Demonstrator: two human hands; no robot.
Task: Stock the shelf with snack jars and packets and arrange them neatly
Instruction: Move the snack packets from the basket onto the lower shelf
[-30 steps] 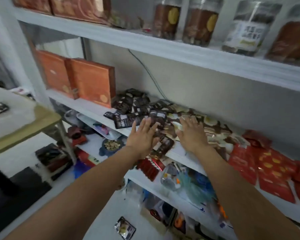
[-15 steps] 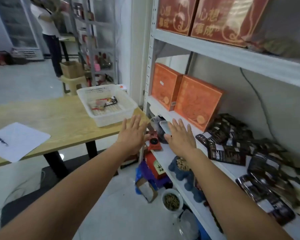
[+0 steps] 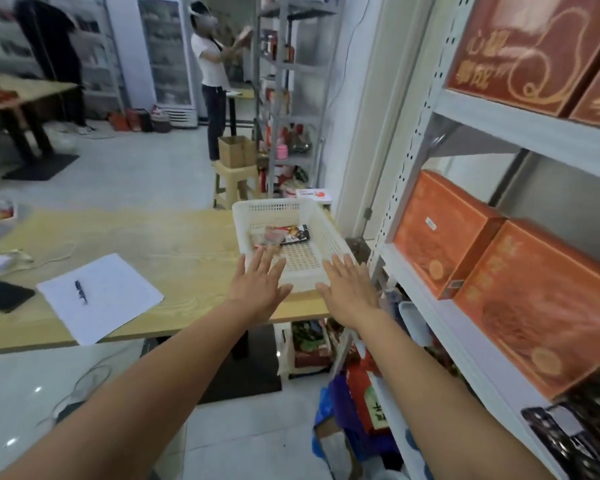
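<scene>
A white plastic basket (image 3: 329, 233) stands on the right end of the wooden table (image 3: 174, 237). A few snack packets (image 3: 284, 234) lie inside it. My left hand (image 3: 258, 284) and my right hand (image 3: 349, 289) are stretched out with straight fingers over the basket's near rim, both holding nothing. The white metal shelf (image 3: 430, 306) rises on the right. Two orange boxes (image 3: 499, 271) stand on its middle board, with dark snack packets (image 3: 582, 427) at the lower right corner.
A sheet of paper with a pen (image 3: 99, 296) and a black phone (image 3: 2, 294) lie on the table. Red boxes (image 3: 527, 50) fill the upper shelf board. Bags and boxes (image 3: 354, 410) crowd the floor by the shelf. Another person (image 3: 212, 77) stands at a far rack.
My view has swung left from the shelf's packets to the table. Both open hands left the dark packets and now reach over the white basket.
</scene>
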